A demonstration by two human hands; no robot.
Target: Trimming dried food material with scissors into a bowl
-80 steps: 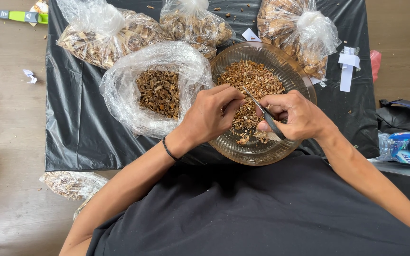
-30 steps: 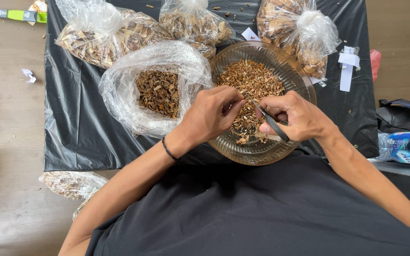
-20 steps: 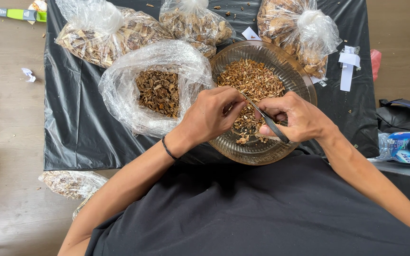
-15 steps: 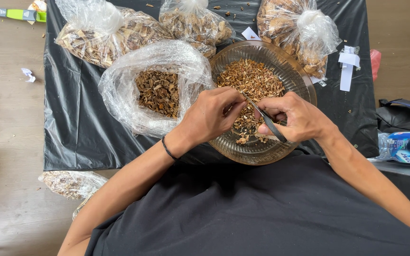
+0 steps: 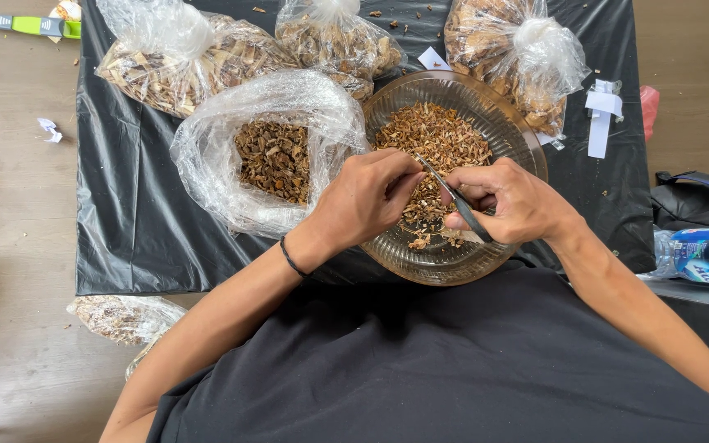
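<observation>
Centrally, glass bowl of chopped bits, bagged pieces

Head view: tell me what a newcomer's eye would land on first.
First, the two hands meeting over the glass bowl of chopped dry bits at centre: the right hand works scissors, the left hand pinches a piece at the blades. Next, the open plastic bag of brown chunks left of the bowl, with tied bags along the far edge of the black sheet.
</observation>
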